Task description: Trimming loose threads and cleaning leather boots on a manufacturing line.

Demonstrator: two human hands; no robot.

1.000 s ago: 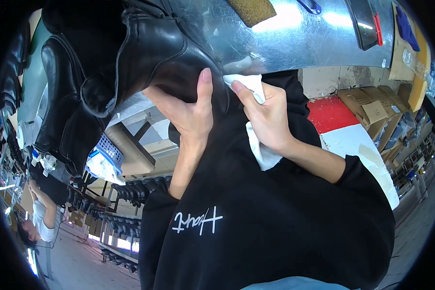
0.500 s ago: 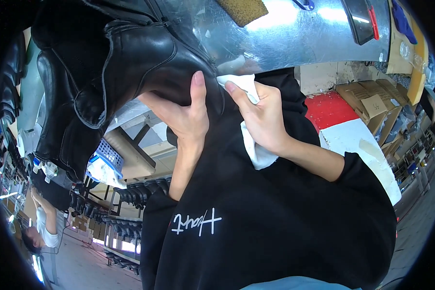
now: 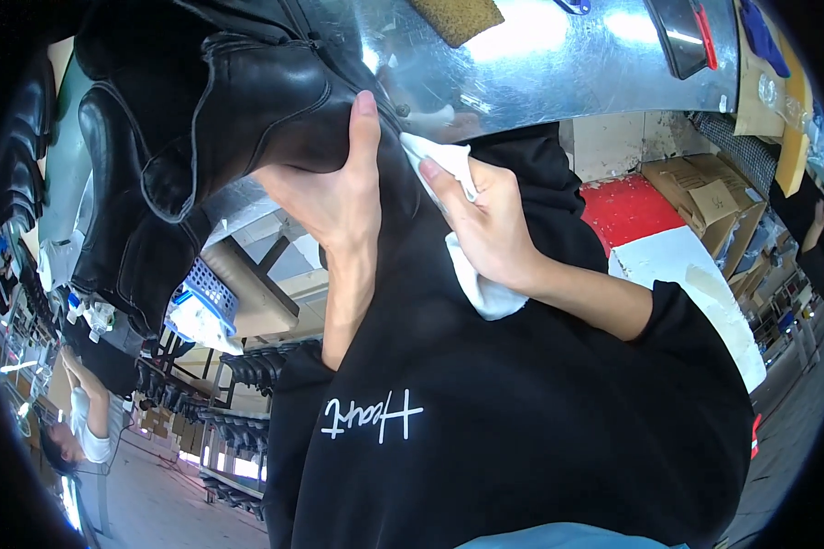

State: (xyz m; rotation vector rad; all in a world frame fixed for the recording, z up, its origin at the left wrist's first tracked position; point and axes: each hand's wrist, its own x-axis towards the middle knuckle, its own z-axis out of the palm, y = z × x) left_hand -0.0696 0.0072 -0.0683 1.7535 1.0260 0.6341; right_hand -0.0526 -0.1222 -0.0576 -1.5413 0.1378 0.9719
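A black leather boot [image 3: 284, 101] lies over the near edge of the shiny metal table, with a seam and a zip visible along it. My left hand [image 3: 334, 201] grips the boot from below, its thumb up on the leather and its other fingers hidden underneath. To its right, my right hand [image 3: 485, 220] pinches a white cloth [image 3: 444, 157]. One folded corner of the cloth touches the boot beside my left thumb, and the rest hangs below my palm. Another black boot [image 3: 110, 174] lies at the left, partly against the first.
On the metal table [image 3: 577, 73] lie a brown sponge [image 3: 462, 18] and a dark tray with a red edge [image 3: 682, 41]. Cardboard boxes [image 3: 705, 201] stand at the right. A blue basket [image 3: 212, 293] and racks of boots are at the lower left. A person [image 3: 82, 421] is beyond.
My left hand has shifted slightly up and left along the boot. My right hand and the cloth have moved a little left, the cloth's corner still against the leather.
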